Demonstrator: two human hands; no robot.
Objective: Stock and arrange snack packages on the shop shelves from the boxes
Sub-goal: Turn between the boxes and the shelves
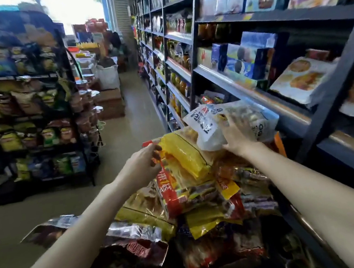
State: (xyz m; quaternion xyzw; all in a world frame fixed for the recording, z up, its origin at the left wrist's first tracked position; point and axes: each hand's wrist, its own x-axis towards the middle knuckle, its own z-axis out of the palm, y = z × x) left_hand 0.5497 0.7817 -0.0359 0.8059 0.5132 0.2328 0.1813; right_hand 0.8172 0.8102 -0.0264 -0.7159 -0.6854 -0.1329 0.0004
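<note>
A heap of snack packages (pixel 207 200) in red, yellow and clear wrap stands in front of me by the dark shelving (pixel 246 97). My left hand (pixel 143 164) pinches the edge of a yellow and red package (pixel 184 156) on top of the heap. A white bag with black lettering (pixel 207 124) is held up by my right hand (pixel 236 136), close to the shelf's front rail. Fingers of that hand curl round the bag's lower side.
Shelves on the right hold boxed and bagged snacks (pixel 249 57). A rack of crisp bags (pixel 28 125) lines the left side of the aisle. More bags (pixel 129 245) lie low at the front. Cardboard boxes (pixel 111 105) and a white sack (pixel 107 75) stand down the aisle.
</note>
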